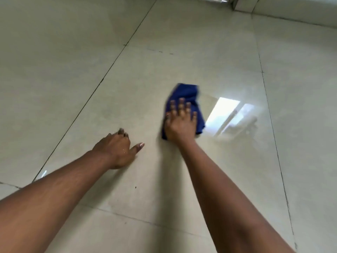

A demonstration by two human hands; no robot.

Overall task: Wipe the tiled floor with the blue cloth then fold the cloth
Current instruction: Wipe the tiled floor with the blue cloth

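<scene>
- We are pressing our right hand (181,125) flat on the blue cloth (187,94), fingers spread wide and palm down, not pinching any fabric.
- We are bracing our left hand (116,148) on the tiled floor (182,52), its fingers curled under and the thumb sticking out toward the right hand; it is gripping nothing.
- We are keeping the two hands near each other but apart, the left one lying closer to us and to the left of the cloth.
- We are seeing the cloth lying bunched on the floor under the right hand, its far end showing past the fingertips and its right edge showing beside the little finger; the edges are blurred.
- We are seeing both bare forearms reaching in from the lower edge of the view.
- We are looking at a bright window reflection (226,114) shining on the glossy tile just to the right of the cloth.
- We are noticing dark grout lines (102,81) running across the pale tiles, and a pale wall base (291,13) at the far right corner.
</scene>
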